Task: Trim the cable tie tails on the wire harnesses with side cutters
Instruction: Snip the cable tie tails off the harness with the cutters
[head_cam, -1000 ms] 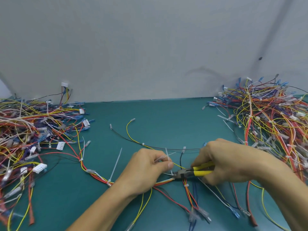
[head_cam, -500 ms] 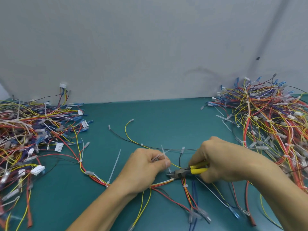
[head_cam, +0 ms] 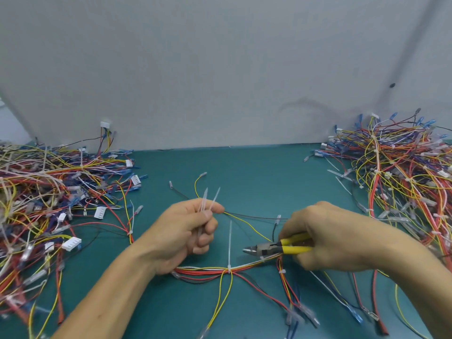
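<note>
left hand (head_cam: pixel 183 231): pinches loose white tie tails (head_cam: pixel 206 200), tips pointing up | right hand (head_cam: pixel 327 238): grips yellow-handled side cutters (head_cam: pixel 274 248), nose pointing left, jaws together | wire harness (head_cam: pixel 203 269): lies on green mat (head_cam: pixel 256 172) near both hands, one long tie tail (head_cam: pixel 230 241) standing on it

**Colours at the worktop**

The side cutters (head_cam: pixel 276 248) in my right hand (head_cam: pixel 325 238) have yellow handles and a grey steel head, black at the pivot. The loose tie tails (head_cam: pixel 204 204) in my left hand (head_cam: pixel 186 231) are translucent white, as is the cable tie (head_cam: pixel 230 241) on the harness (head_cam: pixel 203 269), whose wires are red, orange, yellow and white. The worktop (head_cam: pixel 244 172) is plain teal. The left-edge pile (head_cam: pixel 49 182) and right-edge pile (head_cam: pixel 403 172) mix red, yellow, blue, purple and white. The wall (head_cam: pixel 220 69) is pale grey.
</note>
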The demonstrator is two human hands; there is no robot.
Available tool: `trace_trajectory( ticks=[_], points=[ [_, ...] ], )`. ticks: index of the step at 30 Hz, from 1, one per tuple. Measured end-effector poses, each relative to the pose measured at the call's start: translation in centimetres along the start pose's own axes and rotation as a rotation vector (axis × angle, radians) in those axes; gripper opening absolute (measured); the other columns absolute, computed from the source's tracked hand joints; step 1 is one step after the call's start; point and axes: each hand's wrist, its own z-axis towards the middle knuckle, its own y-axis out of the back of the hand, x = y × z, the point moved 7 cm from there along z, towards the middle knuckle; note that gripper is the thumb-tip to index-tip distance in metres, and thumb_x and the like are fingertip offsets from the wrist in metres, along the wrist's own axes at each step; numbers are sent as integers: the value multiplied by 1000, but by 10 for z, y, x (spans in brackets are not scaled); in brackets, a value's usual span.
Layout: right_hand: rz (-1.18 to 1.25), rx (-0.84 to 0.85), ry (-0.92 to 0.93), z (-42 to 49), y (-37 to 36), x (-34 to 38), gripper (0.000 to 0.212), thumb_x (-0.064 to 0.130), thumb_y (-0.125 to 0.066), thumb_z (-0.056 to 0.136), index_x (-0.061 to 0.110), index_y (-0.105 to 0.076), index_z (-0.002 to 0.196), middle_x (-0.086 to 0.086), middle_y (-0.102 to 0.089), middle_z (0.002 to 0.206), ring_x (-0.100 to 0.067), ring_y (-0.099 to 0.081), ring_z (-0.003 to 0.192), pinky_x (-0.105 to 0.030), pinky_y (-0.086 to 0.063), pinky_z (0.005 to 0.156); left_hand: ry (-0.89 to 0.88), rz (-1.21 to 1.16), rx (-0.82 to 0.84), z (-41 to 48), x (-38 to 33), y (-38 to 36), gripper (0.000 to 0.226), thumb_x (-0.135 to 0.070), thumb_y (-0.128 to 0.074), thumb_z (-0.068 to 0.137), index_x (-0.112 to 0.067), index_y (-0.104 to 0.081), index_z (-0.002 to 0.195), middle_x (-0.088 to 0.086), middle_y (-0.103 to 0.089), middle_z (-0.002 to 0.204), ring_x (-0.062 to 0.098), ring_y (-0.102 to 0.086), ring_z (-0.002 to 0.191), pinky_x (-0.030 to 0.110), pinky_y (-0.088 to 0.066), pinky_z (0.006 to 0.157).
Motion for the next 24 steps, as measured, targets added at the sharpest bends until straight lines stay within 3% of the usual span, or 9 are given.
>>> trace_trajectory(
  ticks=[4, 8, 10, 13, 24],
  points=[
    [-14, 46, 12, 2, -8, 13, 9, 35, -57, 71, 28, -53, 72, -2, -53, 67, -13, -44, 60, -38, -47, 61, 21, 125, 98, -3, 0, -5, 18, -7, -58, 68, -13, -53, 84, -1, -34, 55, 11, -22, 45, 16, -16, 41],
    [-54, 65, 24, 4, -13, 22, 13, 32, -56, 73, 20, -53, 73, -5, -51, 65, -18, -45, 63, -39, -47, 61, -14, 526, 179, -6, 3, -13, 29, -16, -79, 64, -12, -65, 89, -6, -36, 50, 10, -23, 42, 17, -17, 39],
    [-74, 67, 18, 5, -16, 23, 15, 31, -55, 73, 16, -52, 76, -7, -51, 67, -22, -48, 66, -40, -47, 61, -38, 640, 174, -5, 3, -16, 16, -15, -81, 70, -13, -69, 80, -10, -39, 46, 7, -27, 39, 17, -21, 38],
    [-86, 60, 10, 6, -19, 23, 15, 29, -54, 72, 15, -49, 73, -7, -49, 64, -26, -50, 67, -40, -46, 60, -65, 633, 162, -3, 3, -16, 13, -5, -75, 77, -13, -68, 69, -13, -39, 41, 1, -31, 35, 8, -24, 37],
    [-103, 40, 30, 9, -23, 29, 18, 31, -51, 75, 14, -46, 72, -8, -54, 74, -27, -52, 73, -44, -48, 65, -48, 558, 186, -3, 3, -16, 13, -3, -75, 76, -10, -68, 69, -13, -40, 40, -1, -30, 33, 7, -24, 35]
  ],
)
